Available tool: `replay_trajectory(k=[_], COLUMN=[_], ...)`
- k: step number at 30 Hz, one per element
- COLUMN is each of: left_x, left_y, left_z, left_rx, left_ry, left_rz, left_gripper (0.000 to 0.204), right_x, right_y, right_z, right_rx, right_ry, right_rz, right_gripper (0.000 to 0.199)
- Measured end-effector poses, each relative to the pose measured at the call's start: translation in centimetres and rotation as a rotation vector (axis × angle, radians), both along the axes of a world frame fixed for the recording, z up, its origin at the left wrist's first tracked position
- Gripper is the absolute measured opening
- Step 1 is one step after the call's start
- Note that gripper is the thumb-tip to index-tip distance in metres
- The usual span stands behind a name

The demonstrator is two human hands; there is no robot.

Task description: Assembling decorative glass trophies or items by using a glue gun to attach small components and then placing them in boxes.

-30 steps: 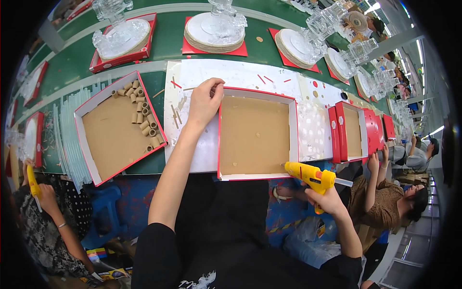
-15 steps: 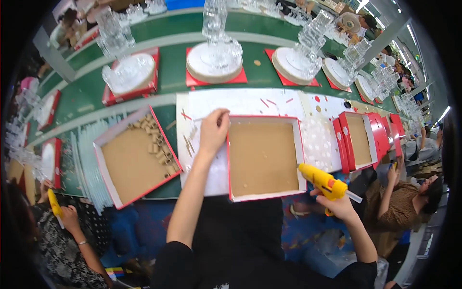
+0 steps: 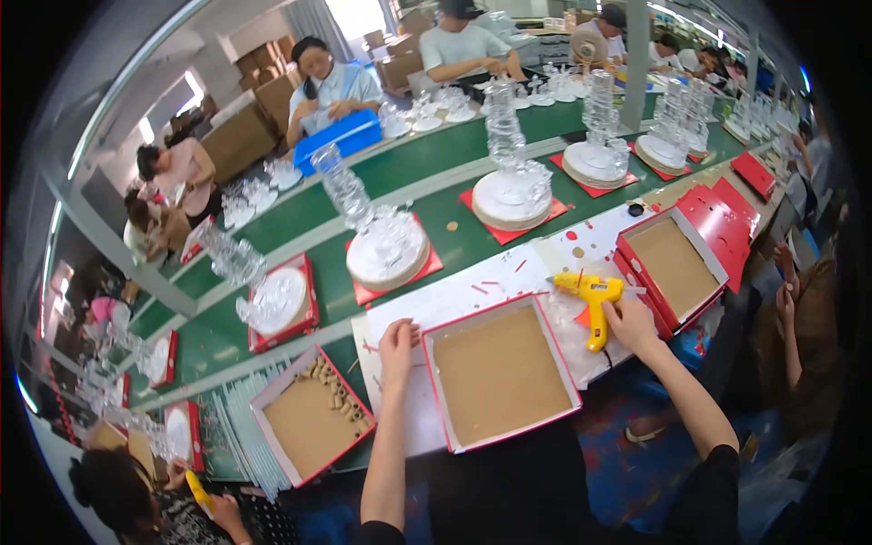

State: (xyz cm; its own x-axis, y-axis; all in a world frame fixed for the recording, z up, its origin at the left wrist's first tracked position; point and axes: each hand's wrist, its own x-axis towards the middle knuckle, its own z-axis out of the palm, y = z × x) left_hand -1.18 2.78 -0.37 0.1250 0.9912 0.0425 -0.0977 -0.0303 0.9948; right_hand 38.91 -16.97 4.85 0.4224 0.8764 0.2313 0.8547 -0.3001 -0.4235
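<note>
A shallow red-edged box (image 3: 495, 377) with a brown bottom and white inner walls lies in front of me. At its far left corner is my left hand (image 3: 397, 349), fingers curled; whether they pinch anything is hidden. A yellow glue gun (image 3: 595, 292) rests on its side at the box's right, nozzle to the left. My right hand (image 3: 633, 327) is closed at the rear of its grip, with the fingertips partly hidden. Left of the box, another shallow box (image 3: 295, 434) holds several short brown cardboard tubes (image 3: 333, 392).
Clear glue sticks (image 3: 238, 427) lie at left. Red boxes (image 3: 674, 268) stand at right. Across the green table, clear stacked ornaments on round white bases (image 3: 388, 250) form a row. A co-worker (image 3: 118, 490) at lower left holds another yellow glue gun (image 3: 198, 490).
My view has swung up and to the left. The glue gun, held raised over the box's right edge before, is now down on the sheet. My left hand stays by the box corner.
</note>
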Motion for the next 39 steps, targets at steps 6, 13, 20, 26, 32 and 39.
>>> replay_trajectory(k=[6, 13, 20, 26, 32, 39], left_x=[7.1, 29.9, 38.4, 32.4, 22.2, 11.3], left_y=[1.6, 13.9, 20.8, 21.3, 9.8, 0.7], left_z=[7.7, 10.6, 12.6, 16.3, 23.4, 18.1], left_rx=[0.437, 0.697, 0.307, 0.661, 0.161, -0.073], left_ry=[0.358, 0.453, 0.455, 0.24, -0.261, -0.17], left_rz=[0.082, 0.103, 0.165, -0.041, -0.385, -0.422], left_gripper=[0.025, 0.107, 0.105, 0.073, 0.076, 0.093], right_x=[1.9, 2.5, 1.9, 2.3, 3.8, 3.7], right_y=[-1.4, -1.5, -1.9, -1.6, -2.1, -1.3], right_z=[-3.8, -4.9, -5.9, -5.8, -4.6, -4.5], right_rx=[0.321, 0.467, 0.443, 0.457, 0.41, 0.349], right_ry=[0.19, 0.236, 0.207, 0.215, 0.188, 0.178], right_rz=[0.103, 0.096, 0.074, 0.074, 0.068, 0.101], right_gripper=[0.022, 0.024, 0.02, 0.021, 0.023, 0.022])
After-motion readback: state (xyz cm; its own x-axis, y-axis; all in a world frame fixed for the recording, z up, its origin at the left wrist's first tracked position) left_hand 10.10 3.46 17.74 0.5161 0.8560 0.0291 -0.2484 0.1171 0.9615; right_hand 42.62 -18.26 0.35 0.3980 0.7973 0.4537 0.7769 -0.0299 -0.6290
